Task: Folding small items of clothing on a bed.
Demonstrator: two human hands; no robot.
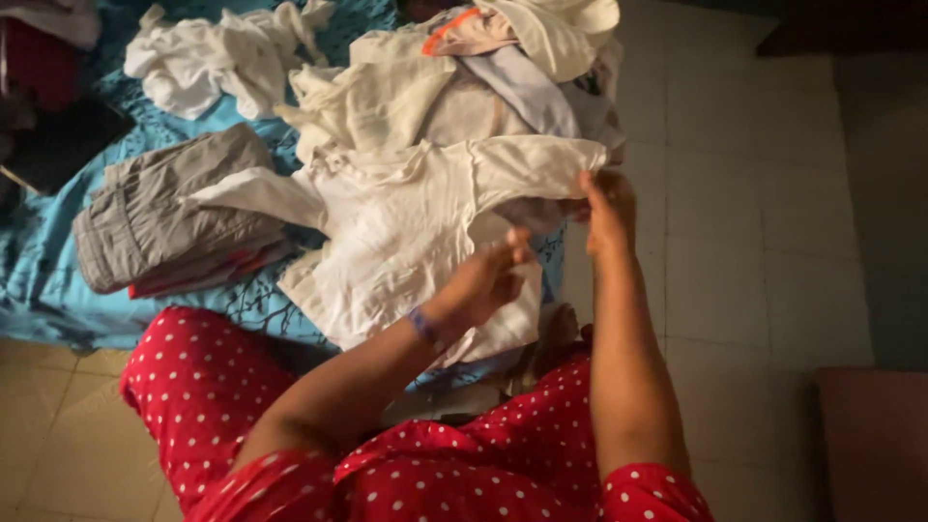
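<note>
- Sleeves and lap of a red dress with white dots fill the near edge; the person sits on a pale tiled floor, facing the white shirt.
- Left hand sits at the shirt's near right part, fingers curled in on the cloth; how firm the grip is cannot be told.
- Right hand is just right of the shirt, fingers pinched shut on the end of its right sleeve, pulled out sideways.
- The shirt lies spread on a blue patterned sheet, its other sleeve stretched out to the left.
- Judged from this, the step in hand is folding — the sleeve looks ready to be laid across the body, which calls for a flat, smooth lay.
- Left of the shirt, touching its sleeve: folded grey shorts.
- Beyond the shirt: a heap of pale unfolded garments, one with orange trim.
</note>
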